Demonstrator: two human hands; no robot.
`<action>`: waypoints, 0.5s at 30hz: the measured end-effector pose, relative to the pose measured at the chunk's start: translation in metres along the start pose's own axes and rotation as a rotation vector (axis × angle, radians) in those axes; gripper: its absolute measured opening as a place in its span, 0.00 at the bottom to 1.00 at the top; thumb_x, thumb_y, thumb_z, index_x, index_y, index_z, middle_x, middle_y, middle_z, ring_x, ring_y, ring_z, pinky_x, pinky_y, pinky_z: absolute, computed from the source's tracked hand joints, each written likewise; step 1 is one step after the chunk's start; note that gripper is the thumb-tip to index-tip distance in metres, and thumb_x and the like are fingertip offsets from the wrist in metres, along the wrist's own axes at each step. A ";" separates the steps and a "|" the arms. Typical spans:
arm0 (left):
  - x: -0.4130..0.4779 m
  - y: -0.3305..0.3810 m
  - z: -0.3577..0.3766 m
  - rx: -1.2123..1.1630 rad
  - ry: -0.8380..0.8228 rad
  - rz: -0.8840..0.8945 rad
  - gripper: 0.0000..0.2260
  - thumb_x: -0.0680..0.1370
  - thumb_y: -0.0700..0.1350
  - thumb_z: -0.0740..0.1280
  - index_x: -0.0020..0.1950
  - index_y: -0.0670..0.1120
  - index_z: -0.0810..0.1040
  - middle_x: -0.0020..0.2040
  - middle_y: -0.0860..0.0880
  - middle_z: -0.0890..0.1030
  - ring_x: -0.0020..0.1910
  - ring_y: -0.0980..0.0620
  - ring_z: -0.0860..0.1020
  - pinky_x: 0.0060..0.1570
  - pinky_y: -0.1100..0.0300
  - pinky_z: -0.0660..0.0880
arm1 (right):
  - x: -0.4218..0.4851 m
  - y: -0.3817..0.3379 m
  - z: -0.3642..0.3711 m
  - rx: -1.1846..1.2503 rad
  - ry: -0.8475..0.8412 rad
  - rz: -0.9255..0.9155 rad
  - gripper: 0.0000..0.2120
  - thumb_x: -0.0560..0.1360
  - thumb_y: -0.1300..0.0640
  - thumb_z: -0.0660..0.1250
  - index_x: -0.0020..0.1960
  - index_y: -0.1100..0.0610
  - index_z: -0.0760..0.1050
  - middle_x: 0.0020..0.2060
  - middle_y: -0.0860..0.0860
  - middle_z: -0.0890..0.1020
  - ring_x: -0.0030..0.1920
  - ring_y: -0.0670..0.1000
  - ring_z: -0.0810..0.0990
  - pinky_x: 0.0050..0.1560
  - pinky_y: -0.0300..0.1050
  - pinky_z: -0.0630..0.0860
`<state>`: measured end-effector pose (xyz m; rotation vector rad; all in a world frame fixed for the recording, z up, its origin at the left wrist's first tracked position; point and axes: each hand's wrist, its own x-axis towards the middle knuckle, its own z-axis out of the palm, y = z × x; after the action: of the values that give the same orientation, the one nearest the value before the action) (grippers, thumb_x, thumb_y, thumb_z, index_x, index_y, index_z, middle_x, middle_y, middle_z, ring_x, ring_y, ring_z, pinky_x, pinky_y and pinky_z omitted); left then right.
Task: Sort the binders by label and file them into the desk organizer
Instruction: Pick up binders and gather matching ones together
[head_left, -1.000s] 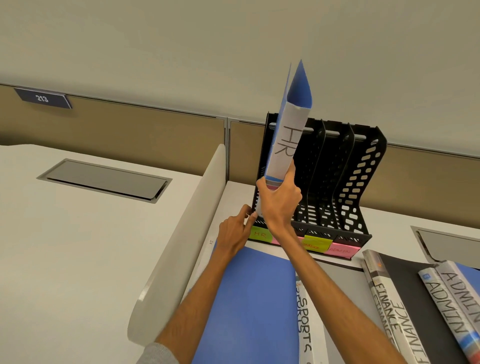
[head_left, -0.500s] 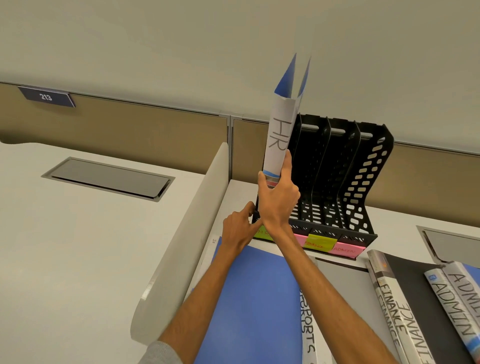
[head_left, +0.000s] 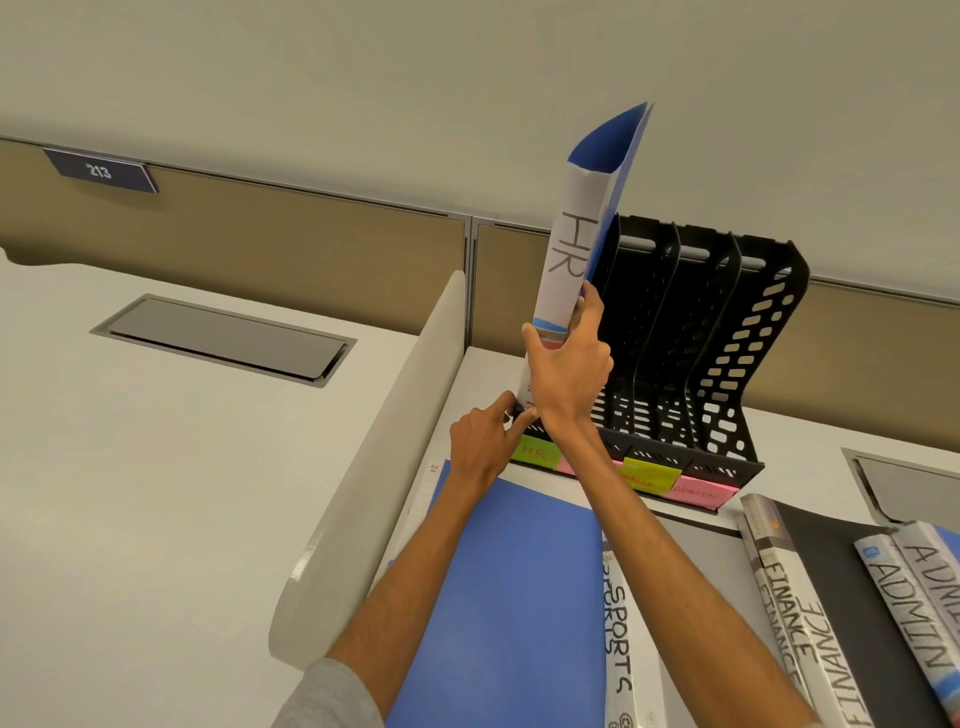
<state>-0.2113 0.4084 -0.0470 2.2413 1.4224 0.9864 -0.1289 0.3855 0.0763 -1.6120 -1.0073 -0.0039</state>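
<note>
A blue binder with a white spine marked HR (head_left: 571, 244) stands upright at the leftmost slot of the black desk organizer (head_left: 737, 338). My right hand (head_left: 569, 374) is closed around its lower spine. My left hand (head_left: 480, 444) pinches the binder's bottom corner at the organizer's front left edge, just above a green HR tag (head_left: 535, 452). Yellow FINANCE (head_left: 649, 475) and pink ADMIN (head_left: 698, 491) tags mark other slots. On the desk lie a blue SPORTS binder (head_left: 519, 597), a dark FINANCE binder (head_left: 800, 613) and ADMIN binders (head_left: 914, 603).
A curved grey divider panel (head_left: 374, 467) runs along the left of the desk. A tan partition wall (head_left: 260, 249) with a 213 plate stands behind. Cable hatches (head_left: 223, 338) sit in the neighbouring desk and at the far right.
The HR binder has tipped so its top leans right and its covers show open. Both hands keep their grip at its base.
</note>
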 end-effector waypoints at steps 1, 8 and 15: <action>0.000 0.000 0.000 -0.003 -0.003 -0.009 0.40 0.69 0.78 0.39 0.50 0.48 0.74 0.38 0.49 0.83 0.30 0.49 0.78 0.30 0.58 0.73 | 0.000 0.000 -0.001 -0.001 0.002 -0.004 0.35 0.73 0.52 0.72 0.75 0.56 0.60 0.63 0.53 0.79 0.49 0.52 0.85 0.47 0.40 0.82; -0.003 0.010 -0.003 -0.113 -0.065 -0.009 0.32 0.72 0.71 0.62 0.66 0.51 0.68 0.53 0.48 0.84 0.43 0.48 0.84 0.38 0.59 0.78 | 0.002 0.010 -0.014 0.128 0.005 0.022 0.36 0.71 0.55 0.74 0.74 0.54 0.61 0.64 0.54 0.78 0.44 0.46 0.84 0.43 0.28 0.78; 0.007 0.021 0.004 -0.129 -0.095 -0.156 0.28 0.72 0.68 0.65 0.55 0.45 0.74 0.50 0.47 0.85 0.43 0.47 0.84 0.34 0.68 0.70 | 0.004 0.013 -0.021 0.154 -0.031 0.046 0.37 0.71 0.56 0.75 0.75 0.54 0.60 0.62 0.54 0.79 0.39 0.39 0.80 0.42 0.24 0.76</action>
<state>-0.1933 0.4052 -0.0350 2.0239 1.4251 0.8830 -0.1082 0.3714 0.0744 -1.4977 -0.9709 0.1276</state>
